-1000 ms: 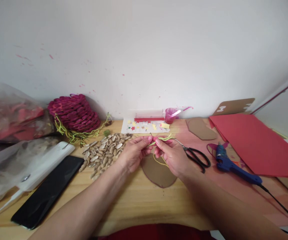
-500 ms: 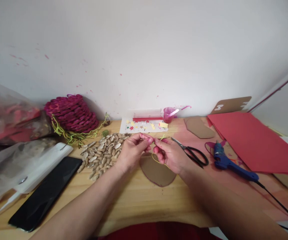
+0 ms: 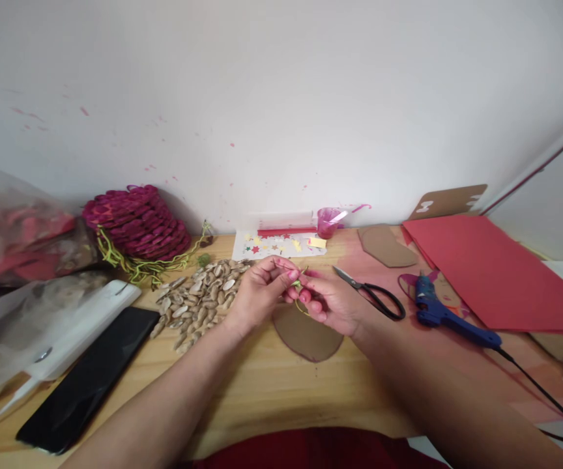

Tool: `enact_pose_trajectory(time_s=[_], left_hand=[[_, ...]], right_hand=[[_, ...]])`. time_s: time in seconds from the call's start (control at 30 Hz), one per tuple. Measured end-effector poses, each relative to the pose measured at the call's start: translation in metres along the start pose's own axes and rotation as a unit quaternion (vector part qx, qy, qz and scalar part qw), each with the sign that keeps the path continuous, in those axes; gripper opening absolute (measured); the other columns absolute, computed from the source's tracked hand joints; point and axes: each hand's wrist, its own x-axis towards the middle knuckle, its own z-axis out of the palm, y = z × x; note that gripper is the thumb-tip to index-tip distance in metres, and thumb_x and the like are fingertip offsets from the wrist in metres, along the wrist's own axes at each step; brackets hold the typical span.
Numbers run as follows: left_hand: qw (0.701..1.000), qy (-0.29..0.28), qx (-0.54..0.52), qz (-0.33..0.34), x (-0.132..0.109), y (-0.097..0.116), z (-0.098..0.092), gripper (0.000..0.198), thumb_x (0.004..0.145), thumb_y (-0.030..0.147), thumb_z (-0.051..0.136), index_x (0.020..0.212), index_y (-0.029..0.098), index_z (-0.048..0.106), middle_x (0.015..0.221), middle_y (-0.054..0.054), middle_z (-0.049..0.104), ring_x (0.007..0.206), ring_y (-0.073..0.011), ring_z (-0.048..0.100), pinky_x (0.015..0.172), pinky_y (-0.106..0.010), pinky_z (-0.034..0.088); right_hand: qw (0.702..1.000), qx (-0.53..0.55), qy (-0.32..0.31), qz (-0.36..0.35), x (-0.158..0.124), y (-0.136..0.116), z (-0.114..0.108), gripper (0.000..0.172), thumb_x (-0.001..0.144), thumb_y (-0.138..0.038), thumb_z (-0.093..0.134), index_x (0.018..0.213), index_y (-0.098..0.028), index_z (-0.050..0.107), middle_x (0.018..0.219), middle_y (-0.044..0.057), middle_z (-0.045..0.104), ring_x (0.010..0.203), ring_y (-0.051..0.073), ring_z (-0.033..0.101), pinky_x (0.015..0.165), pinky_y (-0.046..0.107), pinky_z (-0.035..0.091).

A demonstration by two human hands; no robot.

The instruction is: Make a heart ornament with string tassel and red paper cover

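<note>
Yellow-green yarn (image 3: 297, 284) is running between the left grip (image 3: 262, 291) and right grip (image 3: 334, 303), both pinching it above brown cardboard (image 3: 308, 340). Any slackening pinch could be letting it slip or tangle; scissors (image 3: 362, 285), lying just beyond the right grip, might be snagging ends.

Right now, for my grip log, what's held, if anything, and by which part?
Yellow-green yarn, pinched in the left hand and right hand; fingers hide where along it.

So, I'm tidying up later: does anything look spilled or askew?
Yes: pink spots mark the plain white wall, resembling splashed paint. Loose brown peanut shells lie heaped directly on the pale wooden table, uncontained.
</note>
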Motion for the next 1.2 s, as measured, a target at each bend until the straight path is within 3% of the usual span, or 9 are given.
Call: enact_pose_trajectory(time_s=[0.13, 0.3, 0.43, 0.57, 0.67, 0.87, 1.0, 1.2], left_hand=[[1.0, 0.026, -0.011, -0.009, 0.002, -0.002, -0.001, 0.035, 0.077, 0.04, 0.083, 0.09, 0.015, 0.062, 0.073, 0.0, 0.071, 0.056, -0.0085, 0.064, 0.054, -0.018, 0.053], [0.998, 0.068, 0.008, -0.014, 0.002, 0.0, -0.001, 0.035, 0.075, 0.039, 0.084, 0.087, 0.013, 0.064, 0.07, 0.001, 0.068, 0.057, -0.0091, 0.065, 0.057, -0.019, 0.055], [0.997, 0.038, 0.063, -0.006, 0.0, 0.0, -0.001, 0.028, 0.078, 0.034, 0.082, 0.087, 0.013, 0.068, 0.069, 0.001, 0.067, 0.057, -0.0083, 0.062, 0.056, -0.019, 0.053], [0.993, 0.021, 0.113, 0.02, -0.001, -0.003, 0.0, 0.018, 0.078, 0.027, 0.079, 0.084, 0.012, 0.069, 0.066, 0.001, 0.066, 0.056, -0.0079, 0.059, 0.054, -0.018, 0.048], [0.99, 0.024, 0.138, 0.024, -0.002, -0.004, 0.001, 0.014, 0.08, 0.024, 0.075, 0.081, 0.012, 0.068, 0.065, 0.001, 0.065, 0.056, -0.0081, 0.057, 0.054, -0.019, 0.046], [0.993, 0.033, 0.113, 0.015, -0.002, -0.003, 0.003, 0.022, 0.079, 0.024, 0.075, 0.09, 0.016, 0.059, 0.067, 0.002, 0.067, 0.058, -0.0088, 0.059, 0.056, -0.019, 0.048], [0.993, 0.048, 0.105, 0.001, -0.003, -0.002, 0.004, 0.033, 0.079, 0.025, 0.077, 0.1, 0.019, 0.052, 0.066, 0.004, 0.068, 0.056, -0.0092, 0.06, 0.057, -0.02, 0.049], [0.997, 0.026, 0.074, -0.028, -0.003, 0.0, 0.003, 0.034, 0.075, 0.033, 0.084, 0.094, 0.014, 0.063, 0.073, -0.001, 0.071, 0.06, -0.0087, 0.063, 0.059, -0.019, 0.051]], right_hand=[[1.0, -0.018, 0.003, -0.01, -0.002, -0.005, -0.001, 0.024, 0.081, -0.035, 0.072, 0.09, -0.017, 0.059, 0.063, -0.004, 0.058, 0.04, 0.003, 0.043, 0.033, 0.013, 0.029], [0.989, -0.08, 0.076, -0.102, -0.007, -0.013, -0.002, 0.046, 0.081, -0.04, 0.075, 0.117, -0.021, 0.056, 0.059, -0.007, 0.059, 0.041, 0.007, 0.045, 0.035, 0.016, 0.031], [0.964, -0.18, 0.083, -0.175, -0.01, -0.015, -0.004, 0.037, 0.082, -0.047, 0.074, 0.104, -0.018, 0.065, 0.06, -0.006, 0.058, 0.041, 0.005, 0.04, 0.038, 0.018, 0.029], [0.921, -0.308, 0.106, -0.212, -0.01, -0.013, -0.004, 0.034, 0.079, -0.046, 0.078, 0.097, -0.017, 0.074, 0.072, 0.001, 0.068, 0.06, 0.012, 0.057, 0.053, 0.024, 0.043], [0.901, -0.349, 0.12, -0.228, -0.01, -0.011, -0.003, 0.03, 0.078, -0.042, 0.078, 0.096, -0.017, 0.077, 0.08, 0.004, 0.072, 0.07, 0.015, 0.061, 0.063, 0.028, 0.047], [0.945, -0.258, 0.106, -0.171, -0.009, -0.01, -0.002, 0.028, 0.075, -0.041, 0.079, 0.088, -0.016, 0.075, 0.058, -0.004, 0.06, 0.051, 0.009, 0.048, 0.051, 0.026, 0.038], [0.954, -0.209, 0.111, -0.186, -0.009, -0.009, 0.004, 0.026, 0.07, -0.039, 0.082, 0.077, -0.015, 0.072, 0.055, -0.005, 0.056, 0.05, 0.008, 0.045, 0.049, 0.024, 0.034], [0.978, -0.098, 0.084, -0.163, -0.009, -0.01, 0.007, 0.036, 0.069, -0.046, 0.083, 0.074, -0.017, 0.062, 0.052, -0.007, 0.051, 0.042, 0.004, 0.035, 0.04, 0.021, 0.022]])
